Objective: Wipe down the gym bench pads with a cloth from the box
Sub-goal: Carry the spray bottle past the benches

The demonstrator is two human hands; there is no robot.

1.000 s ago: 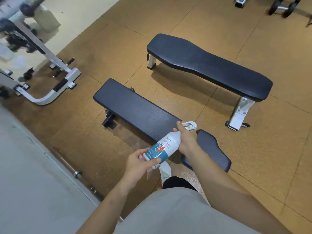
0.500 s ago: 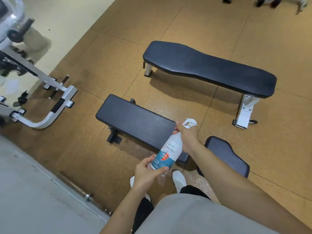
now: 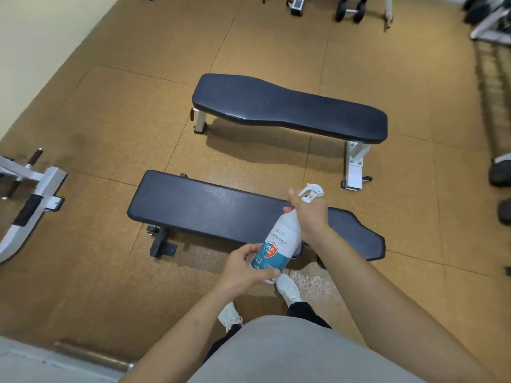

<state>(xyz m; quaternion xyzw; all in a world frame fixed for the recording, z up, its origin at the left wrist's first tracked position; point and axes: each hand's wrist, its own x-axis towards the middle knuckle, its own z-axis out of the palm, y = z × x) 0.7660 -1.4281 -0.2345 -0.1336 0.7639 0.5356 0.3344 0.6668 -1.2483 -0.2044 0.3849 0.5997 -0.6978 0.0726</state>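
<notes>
Fingers of the right hand curl round the neck of a white spray bottle, just under its trigger head. The left hand grips the bottle's base, thumb across the blue label. The bottle is held tilted above the right end of the near bench pad, long and dark, lying left to right. Just right of it sits a shorter seat pad. Beyond, the far bench pad rests on white legs on brown floor tiles.
</notes>
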